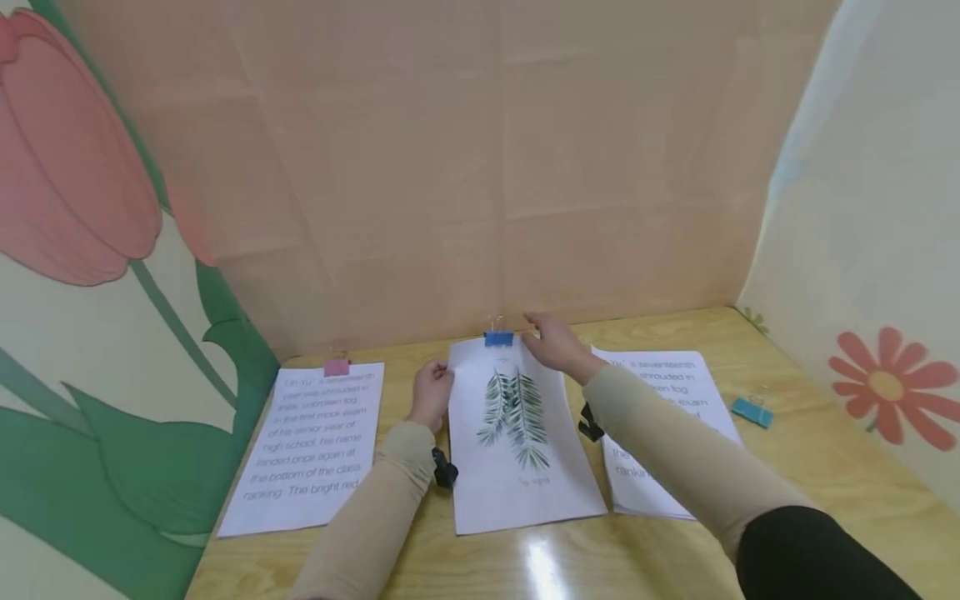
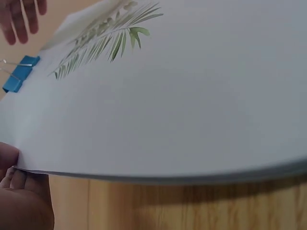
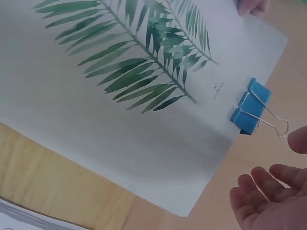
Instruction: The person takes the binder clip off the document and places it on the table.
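A sheaf of white paper with a green palm-leaf print (image 1: 517, 500) is tilted up at the middle of the table. My left hand (image 1: 432, 393) pinches its left edge near the top; in the left wrist view the thumb lies over the paper and the curled fingers (image 2: 24, 184) beneath. A blue binder clip (image 1: 498, 338) is fastened on the sheaf's top edge, wire handles sticking up. Beside that clip, my right hand (image 1: 558, 343) is apart from it in the right wrist view, its fingers (image 3: 268, 187) loosely bent and holding nothing.
To the left lies a printed text sheaf (image 1: 307, 450) with a pink binder clip (image 1: 337, 367). At right, another text sheaf (image 1: 675, 392) is partly behind my right forearm. A loose teal binder clip (image 1: 752, 412) rests farther right. A brown-covered wall (image 1: 480, 167) stands behind the table.
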`<state>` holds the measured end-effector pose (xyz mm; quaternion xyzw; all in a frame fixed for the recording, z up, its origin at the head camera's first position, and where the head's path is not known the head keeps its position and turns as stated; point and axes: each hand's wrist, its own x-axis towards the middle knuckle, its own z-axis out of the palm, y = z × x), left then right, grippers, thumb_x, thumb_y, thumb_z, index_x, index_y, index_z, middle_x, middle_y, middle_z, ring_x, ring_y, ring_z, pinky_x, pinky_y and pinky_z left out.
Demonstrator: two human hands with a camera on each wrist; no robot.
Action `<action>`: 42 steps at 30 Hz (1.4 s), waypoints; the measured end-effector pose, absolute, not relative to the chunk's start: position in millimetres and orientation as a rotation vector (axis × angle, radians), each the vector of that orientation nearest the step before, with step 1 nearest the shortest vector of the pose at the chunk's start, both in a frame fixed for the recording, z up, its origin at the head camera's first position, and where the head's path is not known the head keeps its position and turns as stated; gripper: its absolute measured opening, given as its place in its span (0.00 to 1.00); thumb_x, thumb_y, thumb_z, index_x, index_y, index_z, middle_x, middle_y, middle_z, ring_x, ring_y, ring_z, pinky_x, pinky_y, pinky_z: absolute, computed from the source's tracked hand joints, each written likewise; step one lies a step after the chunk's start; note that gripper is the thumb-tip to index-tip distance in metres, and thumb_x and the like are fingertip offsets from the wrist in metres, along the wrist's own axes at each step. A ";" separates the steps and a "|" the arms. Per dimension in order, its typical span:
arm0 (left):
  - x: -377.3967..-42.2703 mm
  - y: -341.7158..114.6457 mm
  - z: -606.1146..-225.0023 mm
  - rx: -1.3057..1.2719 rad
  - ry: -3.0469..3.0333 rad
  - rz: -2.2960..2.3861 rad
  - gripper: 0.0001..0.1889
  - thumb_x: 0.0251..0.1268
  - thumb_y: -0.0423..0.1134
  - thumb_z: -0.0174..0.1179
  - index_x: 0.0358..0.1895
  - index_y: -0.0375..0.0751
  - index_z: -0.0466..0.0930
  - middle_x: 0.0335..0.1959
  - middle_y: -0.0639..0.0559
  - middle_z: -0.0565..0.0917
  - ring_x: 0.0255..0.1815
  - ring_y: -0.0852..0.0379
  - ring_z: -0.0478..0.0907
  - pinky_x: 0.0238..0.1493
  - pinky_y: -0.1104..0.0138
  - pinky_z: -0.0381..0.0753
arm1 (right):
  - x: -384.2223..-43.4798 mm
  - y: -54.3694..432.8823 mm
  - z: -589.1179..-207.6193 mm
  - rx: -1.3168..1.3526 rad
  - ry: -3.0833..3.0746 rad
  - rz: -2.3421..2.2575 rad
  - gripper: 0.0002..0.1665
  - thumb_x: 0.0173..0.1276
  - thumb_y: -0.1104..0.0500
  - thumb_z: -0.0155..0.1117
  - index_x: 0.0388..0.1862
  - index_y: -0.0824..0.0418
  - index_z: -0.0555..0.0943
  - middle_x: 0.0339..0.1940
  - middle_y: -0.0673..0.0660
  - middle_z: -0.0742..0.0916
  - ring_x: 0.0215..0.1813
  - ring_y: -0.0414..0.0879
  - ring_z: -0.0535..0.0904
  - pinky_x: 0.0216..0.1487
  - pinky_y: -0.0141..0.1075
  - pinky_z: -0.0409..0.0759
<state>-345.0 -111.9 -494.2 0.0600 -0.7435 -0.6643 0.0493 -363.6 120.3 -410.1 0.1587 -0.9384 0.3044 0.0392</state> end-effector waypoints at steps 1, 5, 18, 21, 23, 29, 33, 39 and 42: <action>-344.5 -110.9 -493.8 0.174 -2.258 -2.025 0.09 0.74 0.28 0.54 0.50 0.27 0.78 0.48 0.36 0.83 0.45 0.47 0.78 0.47 0.60 0.79 | -364.6 119.6 -408.9 0.485 -2.870 0.929 0.32 0.78 0.61 0.50 0.74 0.80 0.64 0.71 0.77 0.73 0.72 0.70 0.69 0.73 0.58 0.65; -343.4 -106.7 -493.8 0.140 -2.240 -2.039 0.08 0.75 0.28 0.54 0.48 0.27 0.79 0.43 0.40 0.82 0.41 0.51 0.76 0.41 0.65 0.76 | -367.1 118.0 -403.2 0.474 -2.861 0.925 0.34 0.77 0.60 0.51 0.74 0.79 0.63 0.69 0.77 0.74 0.71 0.70 0.69 0.73 0.58 0.66; -339.0 -101.0 -492.0 0.095 -2.240 -2.049 0.08 0.78 0.30 0.53 0.49 0.30 0.80 0.38 0.45 0.81 0.35 0.54 0.75 0.35 0.67 0.74 | -377.1 111.7 -393.6 0.538 -2.924 1.063 0.39 0.79 0.54 0.53 0.79 0.73 0.59 0.74 0.72 0.72 0.73 0.66 0.69 0.72 0.55 0.67; -337.4 -100.4 -493.4 0.081 -2.224 -2.056 0.08 0.78 0.30 0.53 0.49 0.29 0.80 0.37 0.45 0.81 0.35 0.54 0.75 0.35 0.67 0.74 | -378.5 111.9 -393.1 0.585 -2.939 1.100 0.38 0.79 0.54 0.53 0.80 0.72 0.58 0.75 0.71 0.71 0.72 0.66 0.71 0.71 0.54 0.69; -337.1 -100.0 -493.4 0.070 -2.213 -2.051 0.08 0.78 0.30 0.53 0.48 0.29 0.81 0.36 0.45 0.81 0.34 0.54 0.75 0.35 0.67 0.74 | -378.4 112.4 -392.1 0.608 -2.948 1.115 0.37 0.80 0.55 0.53 0.80 0.72 0.58 0.76 0.70 0.71 0.70 0.66 0.73 0.70 0.54 0.71; -340.7 -101.1 -494.7 0.068 -2.213 -2.032 0.08 0.77 0.29 0.54 0.49 0.29 0.80 0.36 0.45 0.81 0.35 0.54 0.74 0.35 0.67 0.73 | -379.4 115.8 -387.0 0.589 -2.973 1.239 0.39 0.81 0.53 0.55 0.82 0.69 0.57 0.76 0.68 0.72 0.70 0.64 0.73 0.69 0.54 0.72; -342.5 -104.2 -495.5 0.065 -2.218 -2.025 0.09 0.77 0.29 0.54 0.51 0.28 0.79 0.39 0.43 0.81 0.37 0.53 0.75 0.37 0.67 0.74 | -379.9 118.5 -384.1 0.565 -2.952 1.419 0.43 0.79 0.52 0.60 0.82 0.69 0.55 0.72 0.68 0.74 0.71 0.63 0.72 0.70 0.55 0.71; -341.3 -105.0 -496.8 0.059 -2.220 -2.037 0.10 0.77 0.29 0.54 0.53 0.28 0.79 0.42 0.42 0.83 0.40 0.52 0.77 0.40 0.67 0.77 | -381.3 123.8 -385.8 0.519 -2.922 1.582 0.37 0.75 0.54 0.67 0.75 0.70 0.67 0.64 0.65 0.79 0.66 0.60 0.74 0.68 0.55 0.71; -341.1 -104.0 -496.7 0.067 -2.210 -2.043 0.10 0.76 0.29 0.54 0.52 0.28 0.79 0.43 0.41 0.83 0.41 0.52 0.77 0.41 0.66 0.77 | -381.7 124.3 -386.1 0.521 -2.902 1.623 0.34 0.74 0.55 0.68 0.71 0.71 0.70 0.62 0.66 0.80 0.65 0.60 0.76 0.69 0.54 0.71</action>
